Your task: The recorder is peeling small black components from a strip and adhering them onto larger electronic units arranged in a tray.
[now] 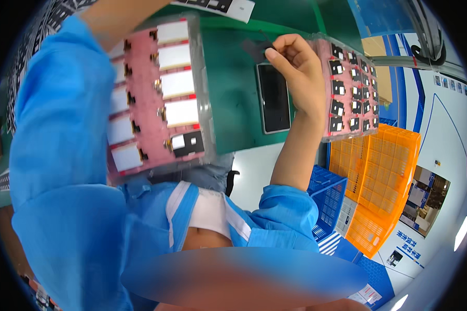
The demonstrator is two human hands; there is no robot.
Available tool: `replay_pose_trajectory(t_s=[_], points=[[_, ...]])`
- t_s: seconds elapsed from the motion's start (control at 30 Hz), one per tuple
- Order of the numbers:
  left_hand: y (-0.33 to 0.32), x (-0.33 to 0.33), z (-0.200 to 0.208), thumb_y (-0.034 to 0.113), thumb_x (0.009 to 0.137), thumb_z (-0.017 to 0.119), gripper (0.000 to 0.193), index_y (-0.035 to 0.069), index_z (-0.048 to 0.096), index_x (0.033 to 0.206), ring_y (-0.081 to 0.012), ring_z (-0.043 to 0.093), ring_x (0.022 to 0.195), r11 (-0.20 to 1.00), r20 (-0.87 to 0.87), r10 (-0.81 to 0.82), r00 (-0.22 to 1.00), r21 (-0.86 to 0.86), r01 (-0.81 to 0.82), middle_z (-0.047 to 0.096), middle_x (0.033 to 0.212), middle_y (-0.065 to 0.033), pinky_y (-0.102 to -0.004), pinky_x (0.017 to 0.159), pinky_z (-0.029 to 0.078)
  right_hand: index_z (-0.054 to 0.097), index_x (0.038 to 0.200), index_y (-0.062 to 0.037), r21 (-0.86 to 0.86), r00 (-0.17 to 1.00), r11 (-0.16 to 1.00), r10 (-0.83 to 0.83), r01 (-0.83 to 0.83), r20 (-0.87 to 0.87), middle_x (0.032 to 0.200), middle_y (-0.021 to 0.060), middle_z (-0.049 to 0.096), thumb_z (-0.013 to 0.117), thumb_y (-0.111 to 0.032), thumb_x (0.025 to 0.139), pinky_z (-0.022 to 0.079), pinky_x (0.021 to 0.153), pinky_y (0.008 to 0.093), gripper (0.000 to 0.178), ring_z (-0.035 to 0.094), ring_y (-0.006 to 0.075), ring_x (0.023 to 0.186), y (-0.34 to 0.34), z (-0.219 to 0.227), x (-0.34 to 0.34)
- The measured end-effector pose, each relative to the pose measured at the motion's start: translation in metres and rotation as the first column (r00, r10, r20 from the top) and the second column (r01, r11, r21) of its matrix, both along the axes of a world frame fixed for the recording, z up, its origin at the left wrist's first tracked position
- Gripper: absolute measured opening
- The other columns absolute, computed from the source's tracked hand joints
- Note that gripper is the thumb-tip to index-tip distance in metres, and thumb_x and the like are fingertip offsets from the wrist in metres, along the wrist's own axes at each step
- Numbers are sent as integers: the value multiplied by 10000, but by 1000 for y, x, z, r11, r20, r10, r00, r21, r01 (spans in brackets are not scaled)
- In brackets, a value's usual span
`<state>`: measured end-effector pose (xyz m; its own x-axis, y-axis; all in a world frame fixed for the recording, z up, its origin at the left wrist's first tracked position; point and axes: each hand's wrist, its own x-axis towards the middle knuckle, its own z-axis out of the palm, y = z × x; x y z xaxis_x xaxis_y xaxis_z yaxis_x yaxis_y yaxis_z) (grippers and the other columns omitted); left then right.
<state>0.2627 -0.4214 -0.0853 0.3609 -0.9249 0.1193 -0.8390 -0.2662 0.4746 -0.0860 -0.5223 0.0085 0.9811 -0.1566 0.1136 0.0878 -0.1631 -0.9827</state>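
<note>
Head view, only cam available. I logged the right hand (296, 72) raised over the green worktop (233, 93), thumb and forefinger pinched together on a small dark film piece (255, 49). The piece hung just above and left of the dark phone-like panel (273, 97) lying flat on the worktop; hand and panel appeared apart, not touching. Just beside the hand on its right stood a pink parts tray (350, 93) w/ rows of small black-and-white components, most pockets filled.

Left hand: not visible. Only the blue sleeve (62, 145) and forearm ran up out of frame, so I couldn't tell whether it was clamped on anything. Near that arm sat a second pink tray (155, 93) holding white rectangular pieces; one lower pocket showed a darker part.

Progress, my judgement: one film piece lifted and positioned near the panel, not yet laid on it. Panel surface looked bare. Both trays looked close to full, so most of the stock appeared unused.

Background ref.: orange crates (384, 171) and a blue crate (329, 199) stood on the floor, lower right.
</note>
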Motion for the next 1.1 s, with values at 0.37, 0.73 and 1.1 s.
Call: replay_pose_trajectory(t_s=[0.37,0.73,1.1], points=[[189,-236,63,150,768,799,197,41,691,892,-301,620,783,342,228,-358,905,-870,354,617,840,-118,-382,680,497,716,971,-32,77,984,985,158,-152,-81,830,-30,660,740,-48,891,451,708,219,85,570,50,767,58,-19,-43],[219,-312,88,148,702,854,452,55,679,1108,-282,628,950,972,-9,133,991,-196,-132,614,1076,-88,-374,775,516,709,967,-14,34,991,997,78,-75,-111,801,-28,653,725,-59,905,434,646,204,78,545,39,728,77,-22,-50],[217,-315,76,142,698,857,465,49,661,1109,-288,638,943,953,-19,189,982,-238,-188,613,1075,-89,-379,766,513,705,963,-10,-28,993,997,73,-75,-95,757,-45,626,722,-72,890,367,569,197,97,449,19,646,89,-23,-47]])
